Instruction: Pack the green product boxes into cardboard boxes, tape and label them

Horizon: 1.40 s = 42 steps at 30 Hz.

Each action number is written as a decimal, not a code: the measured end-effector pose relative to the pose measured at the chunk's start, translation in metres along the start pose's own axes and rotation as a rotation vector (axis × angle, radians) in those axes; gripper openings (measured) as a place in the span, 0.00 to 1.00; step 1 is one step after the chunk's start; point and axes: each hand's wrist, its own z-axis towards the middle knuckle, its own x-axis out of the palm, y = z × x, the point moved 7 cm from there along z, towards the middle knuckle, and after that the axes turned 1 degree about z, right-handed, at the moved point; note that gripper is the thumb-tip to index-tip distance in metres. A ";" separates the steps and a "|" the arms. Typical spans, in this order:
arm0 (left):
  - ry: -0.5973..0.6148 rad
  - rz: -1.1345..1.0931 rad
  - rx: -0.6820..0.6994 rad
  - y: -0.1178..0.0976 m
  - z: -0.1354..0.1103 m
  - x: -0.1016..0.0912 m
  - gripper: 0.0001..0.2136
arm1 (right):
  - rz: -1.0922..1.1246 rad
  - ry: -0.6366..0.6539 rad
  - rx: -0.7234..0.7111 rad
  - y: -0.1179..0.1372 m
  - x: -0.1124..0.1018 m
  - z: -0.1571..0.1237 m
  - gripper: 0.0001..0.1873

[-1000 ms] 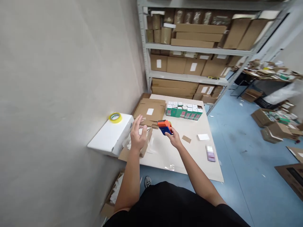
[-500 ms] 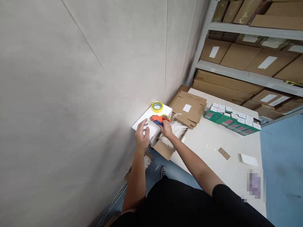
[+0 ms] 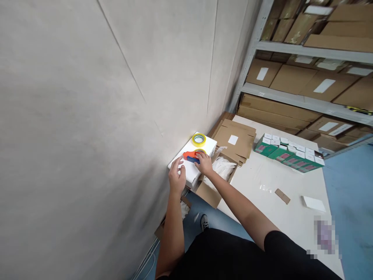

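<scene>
My right hand grips an orange and blue tape dispenser and rests it on top of a white box against the wall. A yellow tape roll lies on the far end of that box. My left hand hovers at the near corner of the white box with its fingers bent and apart, holding nothing. Just right of the white box is an open cardboard box with white bags inside.
Flat cardboard sheets and a row of green and white cartons lie on the white table. A cardboard scrap and a small white box are nearer. Metal shelving with brown boxes stands behind.
My right hand carried the tape dispenser from above the table leftward and set it down on the white box. My left hand followed to the box's corner. My head turned left.
</scene>
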 end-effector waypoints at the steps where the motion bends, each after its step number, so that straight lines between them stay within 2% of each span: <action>1: 0.018 -0.013 0.001 0.001 0.002 0.007 0.19 | 0.025 -0.029 0.001 -0.003 -0.009 -0.006 0.28; 6: 0.147 -0.102 0.007 0.002 0.015 0.057 0.19 | 0.146 -0.204 0.002 -0.035 -0.068 -0.041 0.28; 11: 0.356 -0.232 0.011 -0.007 0.021 0.135 0.19 | 0.166 -0.387 0.183 -0.096 -0.143 -0.081 0.27; 17: 0.621 -0.360 0.030 -0.044 0.011 0.236 0.20 | 0.182 -0.579 0.364 -0.169 -0.222 -0.139 0.27; 25: 0.918 -0.479 -0.023 -0.096 -0.023 0.367 0.22 | 0.271 -0.755 0.638 -0.255 -0.298 -0.227 0.31; 29: 0.990 -0.474 -0.009 -0.120 -0.036 0.422 0.22 | 0.324 -0.815 0.717 -0.298 -0.330 -0.258 0.33; 33: 1.018 -0.441 0.000 -0.142 -0.049 0.475 0.22 | 0.361 -0.861 0.737 -0.354 -0.360 -0.275 0.34; 42: 0.953 -0.282 -0.053 -0.161 -0.065 0.622 0.23 | 0.390 -0.809 0.745 -0.526 -0.418 -0.290 0.34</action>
